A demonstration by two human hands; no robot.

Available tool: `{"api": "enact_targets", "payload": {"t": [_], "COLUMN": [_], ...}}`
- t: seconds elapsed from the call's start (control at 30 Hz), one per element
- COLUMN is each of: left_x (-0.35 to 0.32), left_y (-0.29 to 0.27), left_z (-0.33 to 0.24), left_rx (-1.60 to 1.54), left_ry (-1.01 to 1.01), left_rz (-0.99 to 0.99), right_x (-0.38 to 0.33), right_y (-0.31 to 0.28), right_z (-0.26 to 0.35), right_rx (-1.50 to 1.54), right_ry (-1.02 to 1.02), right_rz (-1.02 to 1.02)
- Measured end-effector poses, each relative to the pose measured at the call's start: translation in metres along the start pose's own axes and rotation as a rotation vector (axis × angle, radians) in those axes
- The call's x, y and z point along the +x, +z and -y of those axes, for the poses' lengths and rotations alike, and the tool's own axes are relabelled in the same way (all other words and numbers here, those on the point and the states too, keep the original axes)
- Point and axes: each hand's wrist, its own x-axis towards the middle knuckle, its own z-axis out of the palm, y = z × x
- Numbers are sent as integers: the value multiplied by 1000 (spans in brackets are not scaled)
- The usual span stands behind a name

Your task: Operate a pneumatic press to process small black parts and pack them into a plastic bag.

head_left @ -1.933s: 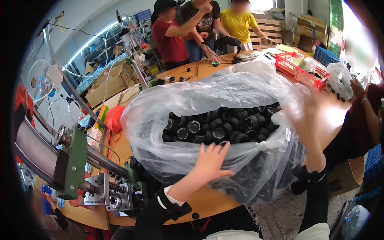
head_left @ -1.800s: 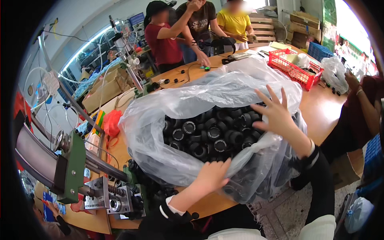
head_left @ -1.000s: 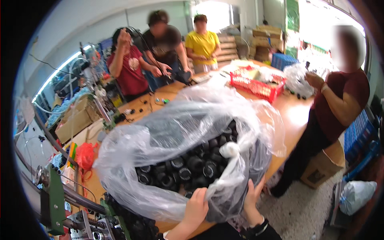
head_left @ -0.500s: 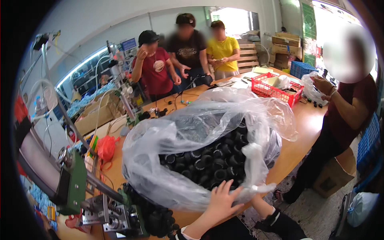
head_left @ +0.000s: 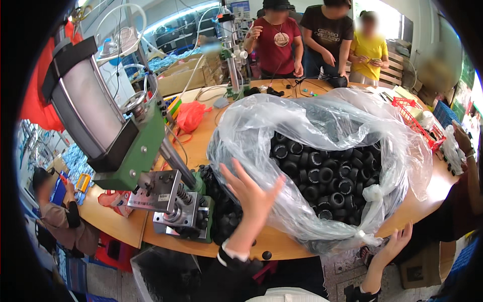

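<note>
A big clear plastic bag lies on the table, its mouth spread wide and rolled back. Inside are many small black round hollow parts, some with pale markings, looking like toy tyres. My left hand is raised in front of the bag's near left side, fingers spread and holding nothing; whether it touches the plastic I cannot tell. Beside the bag's bunched near right corner, my right hand is open, palm turned inward, with nothing in it. More black parts are piled between the bag and the green press.
Left of the bag stands the press with its steel die block. A red plastic bag lies behind it. A red crate sits at the far right. Several people stand around the table; a cardboard box is on the floor.
My view has swung left, shifting the bag rightward in the picture. Both hands have come apart from the bag's near edge: the left is now raised and spread, the right open beside the corner.
</note>
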Motion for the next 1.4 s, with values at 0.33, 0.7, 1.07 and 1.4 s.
{"api": "enact_targets", "payload": {"t": [0.33,0.7,1.07,1.4], "left_x": [124,120,98,97], "left_y": [67,60,131,116], "left_z": [178,224,-17,57], "left_rx": [306,326,-623,-1137], "left_ry": [-634,-107,117,-482], "left_rz": [363,252,602,677], "right_x": [-26,-13,-26,-26], "right_y": [46,31,47,46], "right_z": [7,-56,-82,-82], "right_rx": [-242,-136,-250,-270], "right_ry": [-222,-84,-297,-318], "right_rz": [428,492,369,316]}}
